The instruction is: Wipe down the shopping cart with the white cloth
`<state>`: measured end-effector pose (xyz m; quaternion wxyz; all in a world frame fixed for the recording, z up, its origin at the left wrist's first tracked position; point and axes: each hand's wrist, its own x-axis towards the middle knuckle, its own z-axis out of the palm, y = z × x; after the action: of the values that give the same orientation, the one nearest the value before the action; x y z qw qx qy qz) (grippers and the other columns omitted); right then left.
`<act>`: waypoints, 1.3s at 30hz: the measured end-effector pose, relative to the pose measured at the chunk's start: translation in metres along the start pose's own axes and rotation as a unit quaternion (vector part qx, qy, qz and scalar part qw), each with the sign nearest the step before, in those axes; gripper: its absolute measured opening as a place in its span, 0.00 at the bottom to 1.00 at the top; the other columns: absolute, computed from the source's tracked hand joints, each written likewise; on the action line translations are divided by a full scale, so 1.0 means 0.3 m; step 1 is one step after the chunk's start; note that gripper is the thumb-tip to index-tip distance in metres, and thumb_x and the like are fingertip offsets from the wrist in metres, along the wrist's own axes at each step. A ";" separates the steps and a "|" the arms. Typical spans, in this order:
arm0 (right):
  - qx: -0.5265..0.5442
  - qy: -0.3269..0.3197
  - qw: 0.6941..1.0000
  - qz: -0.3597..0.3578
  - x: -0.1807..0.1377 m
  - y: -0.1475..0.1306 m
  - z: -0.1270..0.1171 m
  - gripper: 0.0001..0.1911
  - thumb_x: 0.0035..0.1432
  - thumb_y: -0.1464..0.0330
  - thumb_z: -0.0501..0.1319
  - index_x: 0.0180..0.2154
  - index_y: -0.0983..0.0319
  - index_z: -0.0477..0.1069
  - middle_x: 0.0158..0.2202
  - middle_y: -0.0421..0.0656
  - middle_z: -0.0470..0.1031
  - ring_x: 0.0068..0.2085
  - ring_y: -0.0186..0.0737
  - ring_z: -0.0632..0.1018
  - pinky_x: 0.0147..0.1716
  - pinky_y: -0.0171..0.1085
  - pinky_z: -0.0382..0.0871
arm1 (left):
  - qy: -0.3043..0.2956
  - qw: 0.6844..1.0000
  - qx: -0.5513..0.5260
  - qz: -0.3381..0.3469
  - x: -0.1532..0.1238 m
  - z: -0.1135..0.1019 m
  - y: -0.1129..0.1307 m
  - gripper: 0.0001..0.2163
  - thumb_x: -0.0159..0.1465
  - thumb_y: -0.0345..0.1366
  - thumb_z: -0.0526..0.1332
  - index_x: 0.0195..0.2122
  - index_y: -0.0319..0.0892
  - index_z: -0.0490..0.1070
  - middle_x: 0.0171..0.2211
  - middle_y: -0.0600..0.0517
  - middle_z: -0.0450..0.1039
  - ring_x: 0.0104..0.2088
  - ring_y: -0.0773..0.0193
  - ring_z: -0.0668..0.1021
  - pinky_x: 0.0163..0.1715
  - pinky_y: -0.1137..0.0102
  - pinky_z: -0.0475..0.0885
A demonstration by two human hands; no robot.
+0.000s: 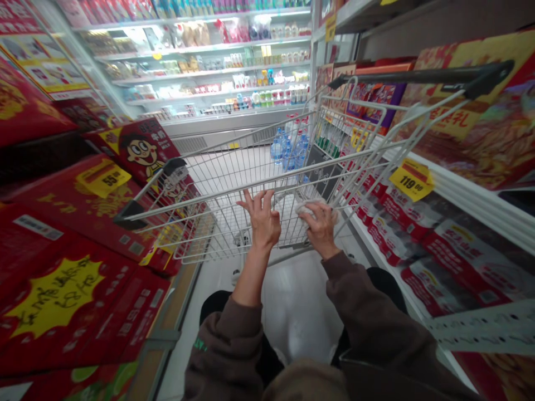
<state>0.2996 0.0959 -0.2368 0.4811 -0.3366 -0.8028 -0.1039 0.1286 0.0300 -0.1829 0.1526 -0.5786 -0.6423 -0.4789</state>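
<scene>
A metal shopping cart [213, 196] stands sideways before me, its wire basket at chest height. My left hand [264, 220] is raised against the near side of the basket, fingers spread and slightly bent, fingertips at the upper rail. Whether those fingers hook round the wire is hard to see. To its right, my right hand [322, 229] is closed on a whitish cloth [307, 206], pressed to the basket's wires near the cart's handle end. Part of the cloth is hidden by the fingers.
Red gift boxes [125, 312] are stacked close on the left. A shelf [493, 220] with packaged goods and yellow price tags runs along the right. Beyond the cart are bottled water packs [289, 147] on the floor and a lit refrigerated display [209, 120].
</scene>
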 end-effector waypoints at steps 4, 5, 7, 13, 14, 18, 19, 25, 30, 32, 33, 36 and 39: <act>0.014 -0.066 0.997 0.027 -0.115 -0.012 0.027 0.22 0.52 0.85 0.59 0.40 0.55 0.80 0.52 0.43 0.79 0.55 0.48 0.69 0.53 0.48 0.57 | -0.006 1.000 -0.002 0.012 0.003 -0.004 -0.004 0.47 0.68 0.65 0.24 0.62 0.40 0.70 0.59 0.37 0.69 0.76 0.36 0.47 0.71 0.35 0.33; 0.022 -0.074 0.996 0.033 -0.128 -0.012 0.025 0.22 0.51 0.85 0.58 0.39 0.56 0.80 0.52 0.43 0.79 0.55 0.47 0.69 0.51 0.47 0.58 | -0.008 1.000 0.001 0.012 0.003 -0.006 -0.004 0.47 0.68 0.65 0.24 0.62 0.40 0.70 0.59 0.37 0.69 0.76 0.37 0.47 0.71 0.34 0.34; 0.037 -0.085 0.995 0.029 -0.132 -0.008 0.008 0.23 0.49 0.85 0.58 0.39 0.56 0.80 0.52 0.43 0.79 0.55 0.47 0.69 0.49 0.46 0.58 | -0.012 1.000 0.006 0.011 0.004 -0.010 -0.003 0.47 0.68 0.65 0.24 0.62 0.39 0.70 0.59 0.36 0.69 0.76 0.37 0.47 0.70 0.34 0.34; 0.024 -0.007 1.000 0.014 -0.001 0.029 -0.090 0.25 0.49 0.85 0.57 0.40 0.54 0.80 0.53 0.43 0.78 0.56 0.49 0.70 0.51 0.49 0.59 | -0.001 1.000 0.000 0.014 0.002 -0.007 0.001 0.46 0.68 0.65 0.25 0.61 0.39 0.71 0.58 0.37 0.69 0.75 0.35 0.48 0.70 0.34 0.31; 0.016 0.020 1.000 0.013 0.031 0.042 -0.104 0.24 0.49 0.84 0.57 0.40 0.54 0.80 0.54 0.43 0.78 0.57 0.50 0.70 0.52 0.50 0.59 | 0.001 1.000 -0.001 0.014 0.001 -0.006 0.001 0.46 0.68 0.65 0.25 0.61 0.39 0.71 0.58 0.37 0.69 0.75 0.35 0.47 0.70 0.34 0.30; -0.026 0.080 0.996 0.008 0.115 0.099 -0.118 0.21 0.55 0.81 0.59 0.43 0.54 0.81 0.57 0.44 0.76 0.60 0.53 0.67 0.57 0.53 0.58 | 0.000 1.000 -0.003 0.011 -0.003 -0.005 0.006 0.46 0.68 0.65 0.25 0.61 0.40 0.70 0.58 0.37 0.69 0.76 0.36 0.47 0.70 0.33 0.32; -0.035 0.080 0.996 0.007 0.117 0.109 -0.112 0.20 0.56 0.81 0.59 0.42 0.54 0.81 0.57 0.45 0.76 0.60 0.53 0.67 0.57 0.54 0.57 | -0.002 1.000 -0.002 0.009 -0.003 -0.006 0.008 0.46 0.68 0.65 0.25 0.61 0.40 0.70 0.58 0.37 0.69 0.76 0.36 0.47 0.70 0.33 0.32; -0.016 -0.065 0.997 -0.046 0.027 0.107 -0.088 0.20 0.55 0.84 0.58 0.37 0.55 0.79 0.51 0.41 0.80 0.55 0.48 0.69 0.53 0.50 0.55 | -0.011 1.000 -0.003 0.001 0.007 -0.012 0.006 0.47 0.67 0.66 0.24 0.62 0.40 0.70 0.59 0.37 0.69 0.76 0.36 0.46 0.70 0.34 0.31; 0.010 -0.063 0.998 -0.023 0.023 0.098 -0.114 0.22 0.52 0.86 0.58 0.39 0.55 0.80 0.55 0.42 0.78 0.57 0.48 0.69 0.50 0.48 0.57 | 0.000 1.000 -0.005 -0.013 0.005 -0.005 0.015 0.44 0.69 0.64 0.26 0.60 0.42 0.71 0.60 0.38 0.67 0.76 0.39 0.48 0.71 0.34 0.35; 0.010 -0.049 0.999 -0.022 0.039 0.099 -0.121 0.22 0.51 0.86 0.58 0.38 0.55 0.80 0.54 0.42 0.79 0.56 0.48 0.69 0.50 0.48 0.57 | 0.047 0.999 -0.006 -0.023 -0.006 0.009 0.050 0.39 0.72 0.61 0.30 0.60 0.41 0.70 0.63 0.37 0.63 0.75 0.41 0.50 0.72 0.37 0.39; 0.009 -0.044 0.999 -0.025 0.047 0.100 -0.125 0.22 0.52 0.86 0.58 0.38 0.55 0.80 0.54 0.42 0.79 0.56 0.48 0.69 0.50 0.47 0.57 | 0.074 0.997 0.000 -0.023 -0.012 0.018 0.075 0.37 0.73 0.59 0.33 0.61 0.41 0.70 0.64 0.37 0.61 0.75 0.42 0.51 0.73 0.39 0.41; -0.001 -0.032 0.999 -0.039 0.066 0.099 -0.136 0.21 0.54 0.84 0.59 0.39 0.55 0.79 0.54 0.42 0.79 0.57 0.48 0.70 0.49 0.47 0.58 | 0.066 0.997 0.026 0.035 -0.016 0.055 0.162 0.28 0.75 0.53 0.41 0.61 0.43 0.71 0.63 0.39 0.64 0.72 0.45 0.57 0.74 0.42 0.42; -0.014 -0.020 0.999 -0.031 0.093 0.104 -0.147 0.19 0.56 0.83 0.59 0.40 0.55 0.79 0.55 0.42 0.78 0.58 0.48 0.69 0.52 0.49 0.58 | -0.012 0.997 0.039 0.072 0.011 0.093 0.229 0.24 0.75 0.49 0.46 0.64 0.45 0.70 0.62 0.41 0.68 0.70 0.44 0.60 0.74 0.39 0.40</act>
<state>0.3420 0.1101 -0.1953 0.4564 -0.3200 -0.8211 -0.1230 0.1987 0.0454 -0.1641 0.2017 -0.6228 -0.6189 -0.4340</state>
